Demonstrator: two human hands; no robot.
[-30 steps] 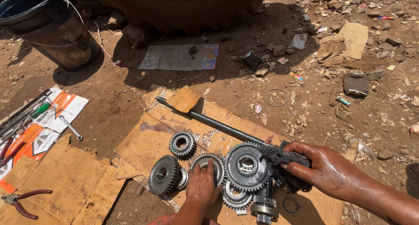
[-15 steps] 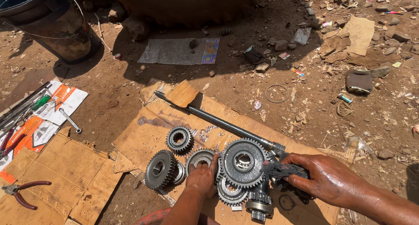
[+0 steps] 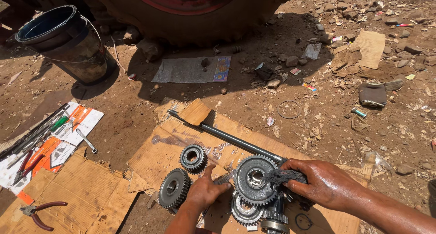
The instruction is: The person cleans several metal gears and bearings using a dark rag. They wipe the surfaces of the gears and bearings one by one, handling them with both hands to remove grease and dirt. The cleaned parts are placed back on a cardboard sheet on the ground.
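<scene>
Here, on the cardboard, the right hand is closing around a dark rag against the big gear on the shaft, while the left hand is resting flat, empty, and two loose gears are waiting alongside, seemingly unfitted.

My right grip on dark grey rag; gears dull steel grey, oil-darkened. Shaft black. Cardboard tan, stained. Bucket black, blue inside. Pliers maroon-handled. Ground reddish-brown.
</scene>
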